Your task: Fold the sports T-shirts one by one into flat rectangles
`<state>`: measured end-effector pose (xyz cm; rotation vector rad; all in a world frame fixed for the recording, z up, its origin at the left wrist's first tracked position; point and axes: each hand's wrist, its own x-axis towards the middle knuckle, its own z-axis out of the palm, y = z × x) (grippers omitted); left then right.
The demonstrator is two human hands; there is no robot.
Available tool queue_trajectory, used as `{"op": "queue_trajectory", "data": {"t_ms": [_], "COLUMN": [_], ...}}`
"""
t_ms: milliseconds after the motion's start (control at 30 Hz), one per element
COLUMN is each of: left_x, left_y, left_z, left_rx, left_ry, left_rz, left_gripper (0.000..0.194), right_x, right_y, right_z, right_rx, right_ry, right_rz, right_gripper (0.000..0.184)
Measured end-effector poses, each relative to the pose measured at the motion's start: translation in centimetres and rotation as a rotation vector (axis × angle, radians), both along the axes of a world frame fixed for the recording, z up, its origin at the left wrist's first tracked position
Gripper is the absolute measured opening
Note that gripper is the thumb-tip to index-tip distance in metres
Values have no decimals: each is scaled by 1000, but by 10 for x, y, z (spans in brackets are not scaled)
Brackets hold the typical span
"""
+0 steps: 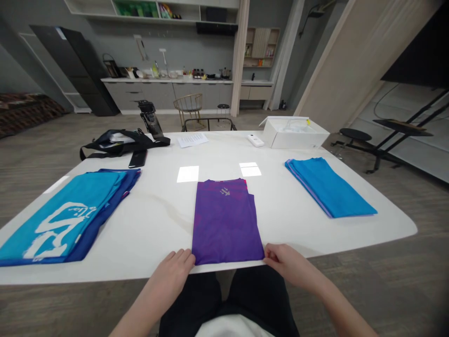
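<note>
Purple folded shirt lies lengthwise ahead; my left hand and right hand each pinch 1 near corner.

Tabletop glare — stretched frame edges

Counter: black bag by far left corner, dark bottle behind it, black phone just in front. Printed sheet near far edge, left of middle. Small white device beside white box, toward far right corner. Wire-backed chair beyond far edge.
</note>
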<state>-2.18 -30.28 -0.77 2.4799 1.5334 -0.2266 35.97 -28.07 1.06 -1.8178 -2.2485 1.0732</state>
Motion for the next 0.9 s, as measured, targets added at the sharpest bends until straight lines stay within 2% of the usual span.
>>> {"op": "queue_trajectory", "data": {"t_ms": [100,167,267,400,500,567,667,767,900], "left_x": [-3,-7,-13,-15,-11,-9,-6,-2,9], "left_y": [14,42,105,204,263,290,315,324,324], "left_z": [9,11,7,-5,-9,-8,-5,0,8], "left_rx": [-36,-26,48,162,93,6,-98,-168,-219], "left_ry": [-143,-254,-374,-388,-334,-301,-259,-212,-127], "left_rz": [34,81,180,304,331,322,313,278,236], "left_gripper": [29,27,28,37,43,44,44,35,27], "right_x": [7,9,4,-13,-23,-27,-29,-31,-38], "right_y": [15,43,104,195,247,271,293,300,297], "right_z": [-2,-5,-10,-17,-20,-19,-16,-13,-16], "right_rx": [-19,43,210,387,342,275,147,50,103], "right_ry": [71,119,145,61,-33,-90,-166,-190,-203], "right_rz": [-34,-73,-158,-237,-233,-196,-163,-120,-68], "right_gripper": [22,27,26,28,40,43,33,30,31]}}
